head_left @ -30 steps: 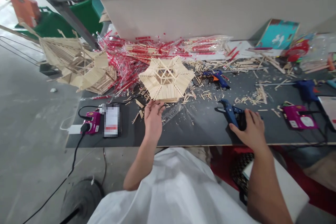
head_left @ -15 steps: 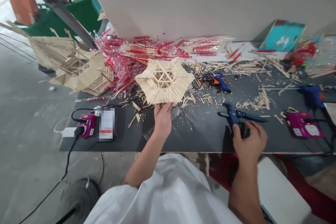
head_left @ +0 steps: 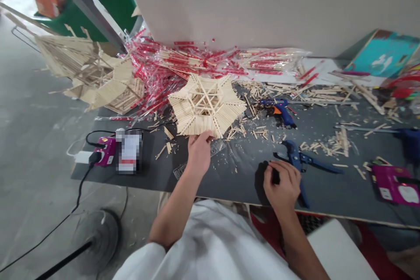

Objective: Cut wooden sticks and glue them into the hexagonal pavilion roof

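Observation:
My left hand (head_left: 199,151) grips the near edge of a star-shaped model made of thin wooden sticks (head_left: 200,126), thumb and fingers at its rim. The model is held up over the table, its latticed centre facing me. My right hand (head_left: 282,183) hovers above the table's front part, fingers loosely curled and nothing visible in them. Just beside its fingers lies a blue hand cutter (head_left: 294,154) with its handles spread, one of them partly behind the hand.
Cut stick pieces (head_left: 341,142) litter the dark table (head_left: 236,183). A blue glue gun (head_left: 285,113) lies behind the cutter. Red-and-clear wrapped sticks (head_left: 157,68) pile at the back. A larger stick model (head_left: 111,83) stands left. Purple power adapters (head_left: 106,151) and a phone (head_left: 129,151) lie near the edge.
My right hand has moved left off the cutter, which stays on the table. The stick model has tilted slightly in my left hand. The view has shifted a little.

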The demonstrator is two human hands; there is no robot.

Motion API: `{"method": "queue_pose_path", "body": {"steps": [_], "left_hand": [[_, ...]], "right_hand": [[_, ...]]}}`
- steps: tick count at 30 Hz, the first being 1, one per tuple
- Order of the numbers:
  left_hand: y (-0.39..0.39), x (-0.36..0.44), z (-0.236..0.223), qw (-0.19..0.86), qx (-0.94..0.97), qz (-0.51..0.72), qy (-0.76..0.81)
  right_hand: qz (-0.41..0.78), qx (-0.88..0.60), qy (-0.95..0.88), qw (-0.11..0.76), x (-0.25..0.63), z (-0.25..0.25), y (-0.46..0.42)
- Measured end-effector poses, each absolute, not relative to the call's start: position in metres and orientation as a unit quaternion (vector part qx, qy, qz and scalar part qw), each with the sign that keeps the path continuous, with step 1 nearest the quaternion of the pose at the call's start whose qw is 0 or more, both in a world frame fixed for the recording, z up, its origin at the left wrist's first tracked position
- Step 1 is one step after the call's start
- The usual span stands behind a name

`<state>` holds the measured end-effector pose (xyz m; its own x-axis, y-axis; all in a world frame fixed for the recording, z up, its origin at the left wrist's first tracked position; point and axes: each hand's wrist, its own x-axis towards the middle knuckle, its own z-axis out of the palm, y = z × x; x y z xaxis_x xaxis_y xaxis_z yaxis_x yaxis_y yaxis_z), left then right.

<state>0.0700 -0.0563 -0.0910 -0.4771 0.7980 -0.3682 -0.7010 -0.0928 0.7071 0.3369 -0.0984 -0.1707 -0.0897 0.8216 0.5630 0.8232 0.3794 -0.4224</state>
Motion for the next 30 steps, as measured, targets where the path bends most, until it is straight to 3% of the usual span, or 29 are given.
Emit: {"method": "queue_pose_path", "body": {"steps": [11, 30], "left_hand": [[-0.069, 0.035, -0.098, 0.572, 0.095, 0.695, 0.424], [-0.055, 0.031, -0.101, 0.635, 0.076, 0.675, 0.368]], "right_hand": [[-0.010, -0.601, -0.673, 0.431, 0.333, -0.169, -0.102], [0.002, -0.640, -0.647, 0.413, 0.326, -0.172, -0.105]]}}
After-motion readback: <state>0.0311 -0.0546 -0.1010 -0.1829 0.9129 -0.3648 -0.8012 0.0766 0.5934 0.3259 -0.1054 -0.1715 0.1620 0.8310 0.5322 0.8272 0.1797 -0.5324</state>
